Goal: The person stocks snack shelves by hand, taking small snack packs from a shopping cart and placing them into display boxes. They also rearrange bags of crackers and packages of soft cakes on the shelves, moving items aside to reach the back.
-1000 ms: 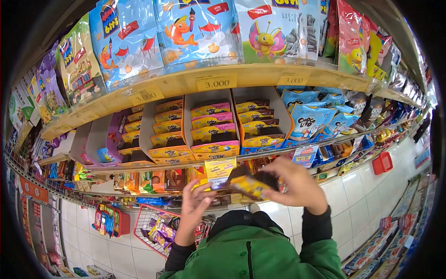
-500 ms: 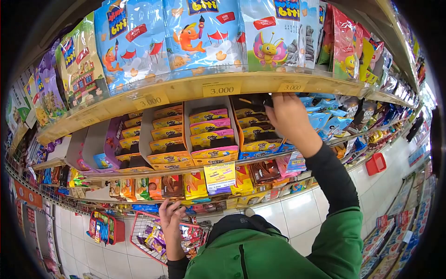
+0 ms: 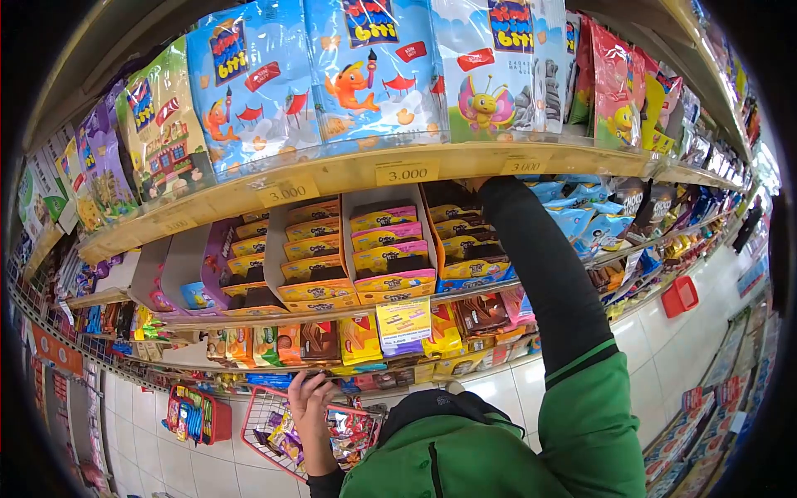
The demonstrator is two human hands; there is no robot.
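My right hand reaches deep under the upper shelf board, into the row of snack boxes. Only a sliver of it shows; its fingers are hidden, along with anything in them. Just below stands a blue-fronted display box of yellow snack packs. Left of that is a pink-and-yellow box, then an orange-and-yellow box. My left hand is held low by the bottom shelf edge, over the shopping cart. Its fingers are loosely bent and apart, with nothing seen in them.
Large blue snack bags line the upper shelf, above a yellow edge with price tags. A promotional card hangs from the middle shelf. Red baskets stand on the tiled floor. Another shelf runs along the right.
My right hand has gone further in beneath the upper shelf, so the sleeve now covers where the hand was. The view has shifted slightly; my left hand stays near the shelf edge.
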